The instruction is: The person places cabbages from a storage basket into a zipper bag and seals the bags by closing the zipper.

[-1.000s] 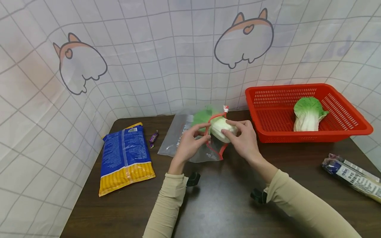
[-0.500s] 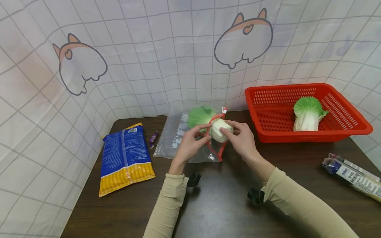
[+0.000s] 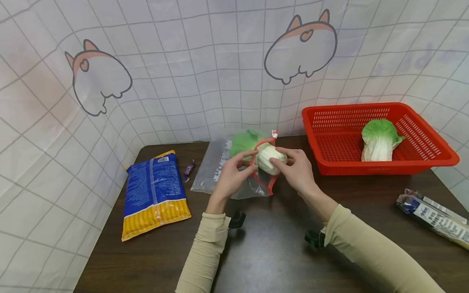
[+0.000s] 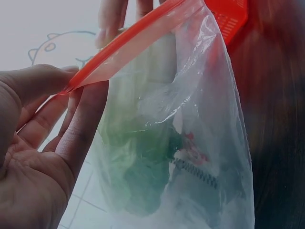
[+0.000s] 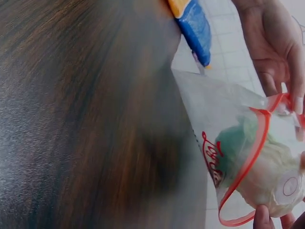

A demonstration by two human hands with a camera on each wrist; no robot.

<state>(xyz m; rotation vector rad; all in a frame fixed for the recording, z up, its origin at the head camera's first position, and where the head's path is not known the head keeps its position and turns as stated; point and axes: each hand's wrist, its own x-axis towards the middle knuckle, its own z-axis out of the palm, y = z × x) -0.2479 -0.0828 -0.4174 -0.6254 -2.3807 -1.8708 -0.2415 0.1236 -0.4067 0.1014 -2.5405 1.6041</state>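
A clear zip bag [image 3: 205,179] with a red-edged mouth is held above the dark table. My left hand [image 3: 231,174] pinches the red rim between thumb and fingers, which the left wrist view shows closely at the rim [image 4: 121,45]. Inside the bag lies the green leafy end of a napa cabbage [image 3: 269,160]; its pale base sticks out of the mouth toward the right. My right hand [image 3: 301,170] grips that base with thumb and fingers. In the right wrist view the round cut end of the cabbage [image 5: 267,176] faces the camera, and most of my right hand is out of frame.
A red basket [image 3: 366,169] at the back right holds another napa cabbage [image 3: 379,142]. A blue and yellow packet [image 3: 155,195] lies at the left, beside a small purple-wrapped candy [image 3: 189,170]. At the right edge lies a long plastic-wrapped package [image 3: 436,215]. A patterned curtain [image 3: 242,81] rises behind the table.
Over the last second my right hand and the cabbage shift slightly left, with the base nearer the bag's mouth. My left hand keeps its pinch on the rim, almost still.
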